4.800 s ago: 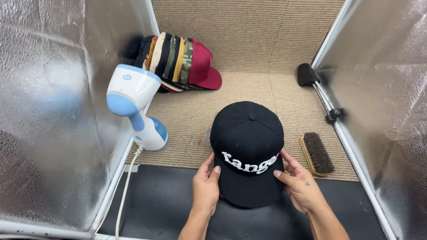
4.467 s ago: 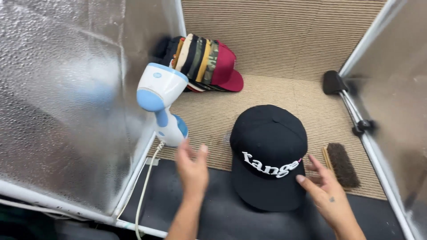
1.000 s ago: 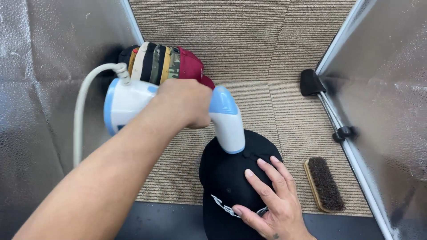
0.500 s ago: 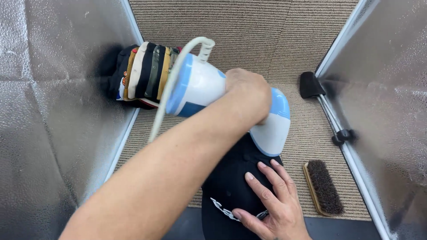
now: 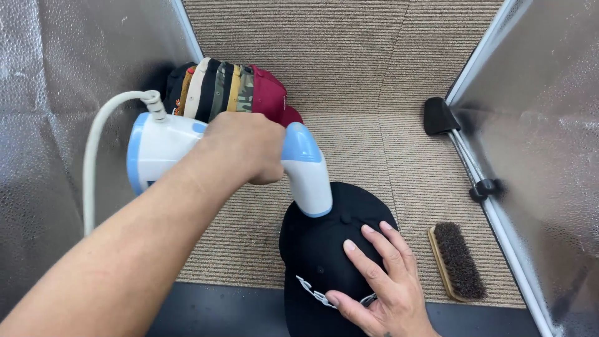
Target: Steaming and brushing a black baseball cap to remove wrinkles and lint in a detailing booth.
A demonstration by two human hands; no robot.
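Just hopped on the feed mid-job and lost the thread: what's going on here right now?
A person's left hand grips a white and blue handheld garment steamer, its head pressed on the crown of a black baseball cap. The right hand lies flat on the cap, holding it on the beige ribbed mat. A stack of assorted coloured caps sits against the foil-lined wall, and a wooden bristle brush lies to the right.

A row of stacked caps in black, cream, olive, camouflage and maroon [image 5: 228, 92] lies on the ribbed beige mat [image 5: 374, 75], beyond the fingers. A wooden-backed, dark-bristled brush [image 5: 457, 261] rests just right of the fingers. A black wedge-shaped piece [image 5: 438, 116] sits against the crinkled silver foil wall [image 5: 549, 125], farther right.
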